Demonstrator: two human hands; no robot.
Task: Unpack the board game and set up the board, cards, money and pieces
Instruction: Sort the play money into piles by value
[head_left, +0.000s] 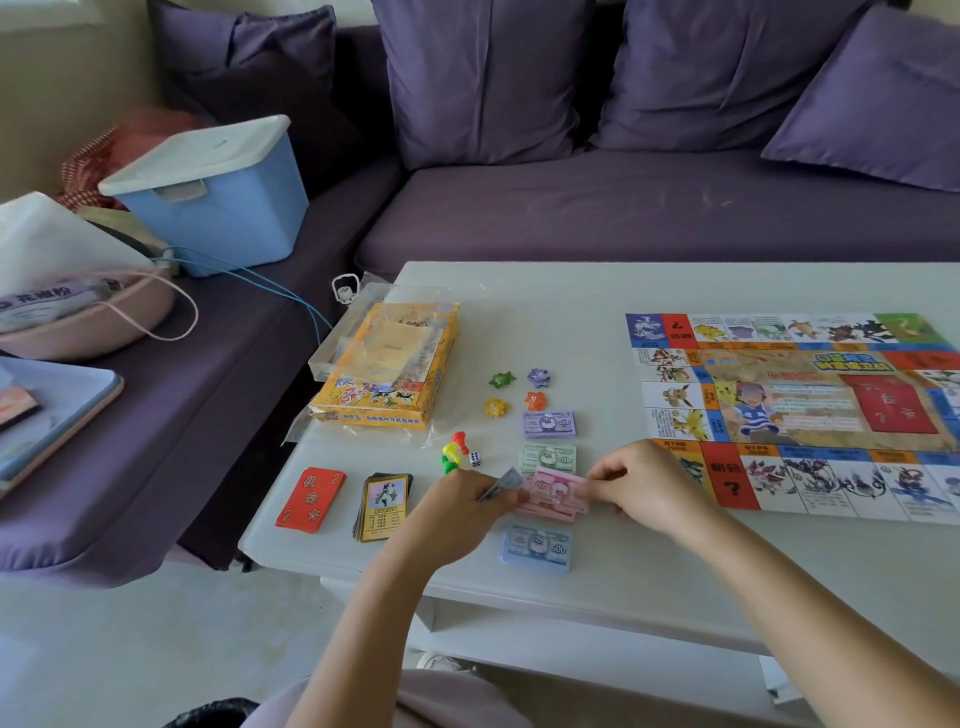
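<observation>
Pink notes (551, 492) lie near-left on the table (519, 322), between green stack (548, 457) and blue stack (537, 548). I see the right hand (644, 488) pinching their edge and the left hand (457, 506) pinching grey notes (506, 480). I'd worry a careless drag mixes the piles.

**Board runs off frame, notes half covered**

The board (795, 415) runs off the right edge, its far squares lost. The grey note (506, 483) pinched in the left hand (462, 499) is blurred, value unreadable. The right hand (639, 486) covers one end of the pink notes (556, 491) it pinches. The die (474, 458) is too small to read.
</observation>
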